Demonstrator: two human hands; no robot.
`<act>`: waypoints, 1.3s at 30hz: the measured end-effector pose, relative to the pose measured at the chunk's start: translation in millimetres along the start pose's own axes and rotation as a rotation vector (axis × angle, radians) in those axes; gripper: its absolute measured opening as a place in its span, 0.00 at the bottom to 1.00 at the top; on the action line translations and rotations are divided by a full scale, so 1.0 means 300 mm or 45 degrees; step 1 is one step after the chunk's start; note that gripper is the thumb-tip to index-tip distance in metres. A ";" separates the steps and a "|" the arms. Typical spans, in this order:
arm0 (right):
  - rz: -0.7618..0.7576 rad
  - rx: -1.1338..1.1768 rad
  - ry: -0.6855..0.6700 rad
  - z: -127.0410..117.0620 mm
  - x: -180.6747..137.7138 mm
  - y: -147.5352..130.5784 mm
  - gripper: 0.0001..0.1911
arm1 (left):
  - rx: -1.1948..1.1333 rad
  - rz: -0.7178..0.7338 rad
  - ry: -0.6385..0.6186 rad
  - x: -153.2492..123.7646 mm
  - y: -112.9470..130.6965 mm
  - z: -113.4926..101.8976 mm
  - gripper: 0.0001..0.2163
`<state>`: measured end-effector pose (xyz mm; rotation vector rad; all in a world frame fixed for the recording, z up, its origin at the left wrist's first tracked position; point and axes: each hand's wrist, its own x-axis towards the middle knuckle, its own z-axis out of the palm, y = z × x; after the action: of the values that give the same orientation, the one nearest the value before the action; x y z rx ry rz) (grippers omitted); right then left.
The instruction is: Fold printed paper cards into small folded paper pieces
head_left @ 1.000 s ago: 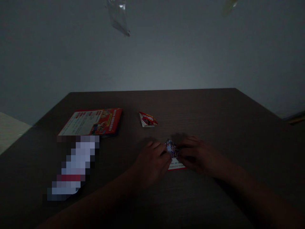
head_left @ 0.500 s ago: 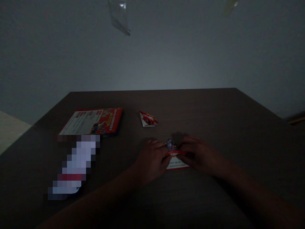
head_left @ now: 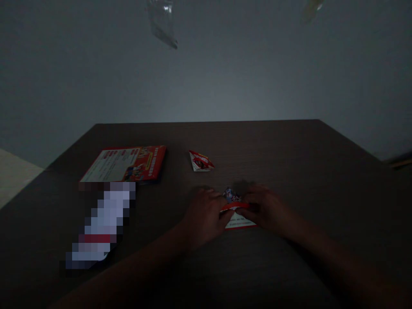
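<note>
A printed paper sheet point(head_left: 240, 220), red-edged with a white text side and a coloured picture side, lies on the table between my hands. Its upper part is bent over, showing a red band that curves up toward me. My left hand point(head_left: 206, 216) grips the sheet's left side, thumb on the near face. From the right, my right hand point(head_left: 262, 208) pinches the same red band, with the thumb along the fold. My fingers hide both ends of the fold. Beyond them sits a small folded red-and-white paper piece point(head_left: 201, 162), touched by neither hand.
A stack of red-and-white printed sheets point(head_left: 128, 165) lies at the left of the dark wooden table point(head_left: 257, 146). Nearer to me is a blurred-out, pale oblong thing point(head_left: 103, 223). A clear plastic bag point(head_left: 162, 21) hangs on the wall behind.
The red band between my thumbs has rolled a little, so its white lettering no longer shows. Both hands stay almost in place on the sheet.
</note>
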<state>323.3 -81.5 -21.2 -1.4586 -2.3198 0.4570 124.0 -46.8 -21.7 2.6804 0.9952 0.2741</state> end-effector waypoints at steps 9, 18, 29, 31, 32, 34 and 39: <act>0.130 -0.029 -0.014 0.004 0.016 -0.014 0.08 | 0.039 -0.113 -0.004 0.005 0.004 -0.007 0.13; 0.285 -0.081 -0.104 -0.010 0.032 -0.032 0.09 | 0.076 -0.184 -0.027 0.006 0.000 -0.021 0.17; 0.427 -0.133 -0.172 -0.033 0.038 -0.034 0.13 | 0.096 -0.245 -0.120 0.013 -0.011 -0.043 0.19; 0.444 -0.143 -0.180 -0.037 0.038 -0.033 0.13 | 0.090 -0.265 -0.137 0.014 -0.013 -0.048 0.18; 0.457 -0.139 -0.187 -0.039 0.038 -0.033 0.13 | 0.086 -0.275 -0.148 0.014 -0.014 -0.051 0.17; 0.480 -0.113 -0.199 -0.043 0.038 -0.033 0.13 | 0.087 -0.292 -0.178 0.015 -0.015 -0.056 0.17; 0.517 -0.061 -0.225 -0.056 0.033 -0.027 0.13 | 0.107 -0.299 -0.220 0.017 -0.023 -0.073 0.18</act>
<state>320.8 -74.6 -1.6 -1.9961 -2.1704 0.6660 117.6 -34.3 -2.6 2.5727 1.2752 -0.0476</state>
